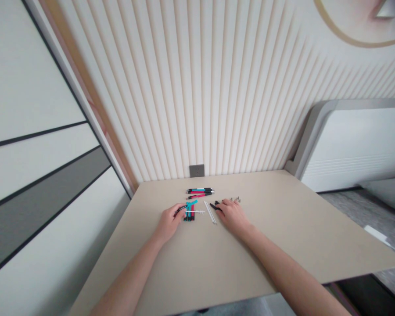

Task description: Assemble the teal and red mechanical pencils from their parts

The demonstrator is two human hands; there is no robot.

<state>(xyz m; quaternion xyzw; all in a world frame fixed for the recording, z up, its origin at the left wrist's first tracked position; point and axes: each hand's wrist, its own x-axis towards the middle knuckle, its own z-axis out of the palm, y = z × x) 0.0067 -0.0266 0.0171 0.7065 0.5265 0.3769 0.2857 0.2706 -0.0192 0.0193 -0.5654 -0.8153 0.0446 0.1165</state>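
Observation:
My left hand is closed on a pen barrel with a blue end and a black grip, tilted over several blue and red barrels lying side by side. A thin white refill sticks out to the right near its fingertips. To the right my right hand rests low on the table, its fingertips at small black pen parts; whether it grips one cannot be made out. White refills lie slanted between the hands. Small metal pieces sit just beyond my right hand.
Several pens lie in a stack at the back of the beige table, below a dark wall socket. A ribbed wall stands behind. At the left is a white cabinet, at the right a grey headboard.

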